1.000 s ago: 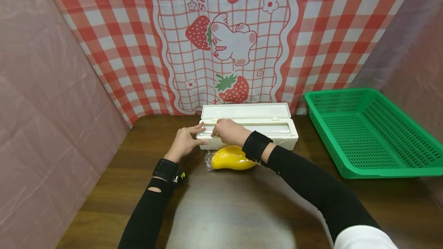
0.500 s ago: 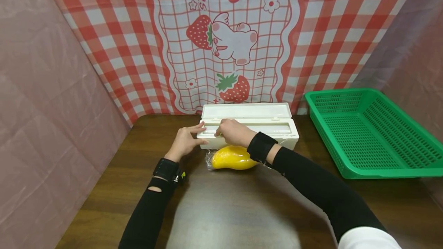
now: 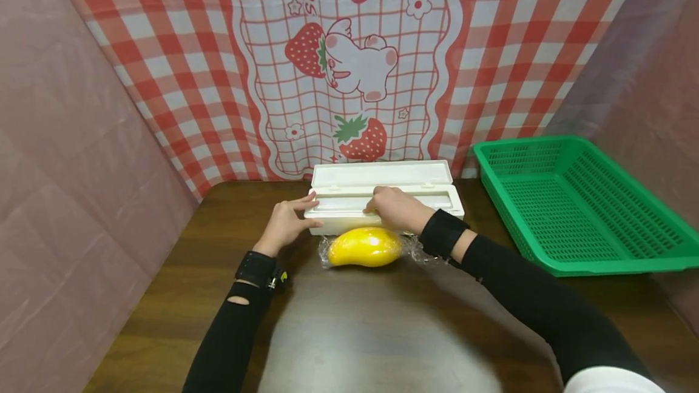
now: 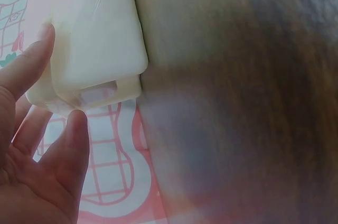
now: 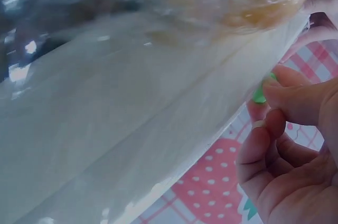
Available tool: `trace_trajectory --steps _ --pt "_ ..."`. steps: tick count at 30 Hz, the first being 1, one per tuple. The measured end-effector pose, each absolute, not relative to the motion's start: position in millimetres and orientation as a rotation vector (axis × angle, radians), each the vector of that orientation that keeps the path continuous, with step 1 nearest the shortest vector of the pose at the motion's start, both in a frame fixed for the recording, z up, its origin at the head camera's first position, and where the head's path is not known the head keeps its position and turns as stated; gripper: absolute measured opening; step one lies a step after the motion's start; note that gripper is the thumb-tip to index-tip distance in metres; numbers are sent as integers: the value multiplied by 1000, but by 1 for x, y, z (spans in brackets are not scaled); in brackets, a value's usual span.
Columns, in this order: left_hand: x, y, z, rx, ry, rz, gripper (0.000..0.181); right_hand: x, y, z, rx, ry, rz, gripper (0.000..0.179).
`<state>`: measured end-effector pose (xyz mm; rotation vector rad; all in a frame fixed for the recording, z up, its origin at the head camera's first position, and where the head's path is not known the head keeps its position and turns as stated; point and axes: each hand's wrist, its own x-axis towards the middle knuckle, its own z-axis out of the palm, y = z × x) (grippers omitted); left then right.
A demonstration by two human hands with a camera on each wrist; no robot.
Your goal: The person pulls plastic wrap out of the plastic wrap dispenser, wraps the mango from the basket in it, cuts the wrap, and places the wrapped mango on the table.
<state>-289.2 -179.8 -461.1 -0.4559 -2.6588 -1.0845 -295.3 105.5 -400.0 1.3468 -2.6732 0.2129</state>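
A long white cling film dispenser (image 3: pixel 341 224) lies at the back of the table, its lid (image 3: pixel 382 173) tipped up behind it. My left hand (image 3: pixel 284 224) grips the dispenser's left end, thumb at the front and a finger on top. With thumb and finger my right hand (image 3: pixel 401 208) pinches a small green slider (image 5: pixel 259 95) along the dispenser's top, near its middle. Right in front lies a yellow mango (image 3: pixel 364 247) wrapped in clear film, with crumpled film (image 3: pixel 415 248) trailing from its right end below my right wrist.
A green plastic basket (image 3: pixel 617 267) stands at the right of the wooden table (image 3: pixel 349 326). Behind the dispenser hangs a red and white checked cloth (image 3: pixel 491 59) with strawberries. Pink cloth (image 3: pixel 82 156) walls off the left side.
My right hand has slid to the right along the dispenser, from near its left end to about its middle. The left hand keeps its grip. More of the mango and film shows.
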Motion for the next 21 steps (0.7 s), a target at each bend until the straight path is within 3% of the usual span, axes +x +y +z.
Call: trace_trajectory --steps 21 --pt "-289 -181 -459 -456 -2667 -1091 58 -295 131 -408 1334 -2550 194 24"
